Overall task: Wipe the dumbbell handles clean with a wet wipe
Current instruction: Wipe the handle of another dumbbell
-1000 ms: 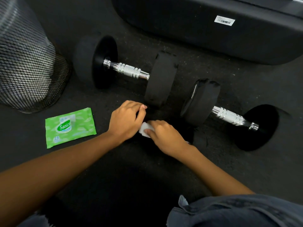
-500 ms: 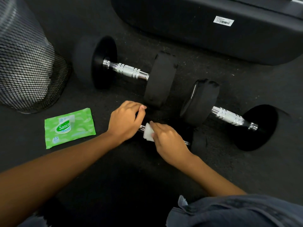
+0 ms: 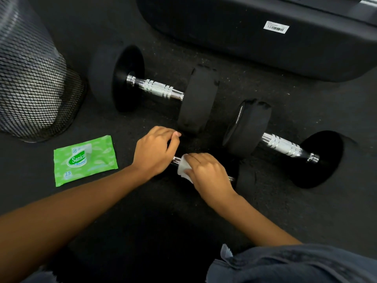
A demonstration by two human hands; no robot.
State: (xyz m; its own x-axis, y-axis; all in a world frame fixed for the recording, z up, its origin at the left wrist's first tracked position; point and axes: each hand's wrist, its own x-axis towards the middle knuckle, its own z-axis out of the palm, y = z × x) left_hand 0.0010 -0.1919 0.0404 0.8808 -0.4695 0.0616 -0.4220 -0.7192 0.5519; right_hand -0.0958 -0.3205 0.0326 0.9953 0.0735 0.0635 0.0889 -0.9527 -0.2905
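Both hands are working low on the dark floor [image 3: 306,211]: the left hand [image 3: 155,150] is curling its fingers over the left end of the near dumbbell [image 3: 245,177] and hiding that end, while the right hand [image 3: 208,172] is wrapping a white wet wipe [image 3: 182,168] round the chrome handle [image 3: 175,159], fingers bent over it. A bare bit of the handle is showing between the two hands. A big black machine casing [image 3: 255,37] with a white barcode label [image 3: 276,27] is lying along the floor's far edge. A black mesh bin [image 3: 34,84] is standing at the far-left corner. Two larger dumbbells are lying on the floor beyond the hands, the left dumbbell [image 3: 157,88] near the bin and the right dumbbell [image 3: 281,145] just beside it, their inner weights almost touching. A green wipe packet [image 3: 85,160] is lying flat near the left hand, on the bin's near side.
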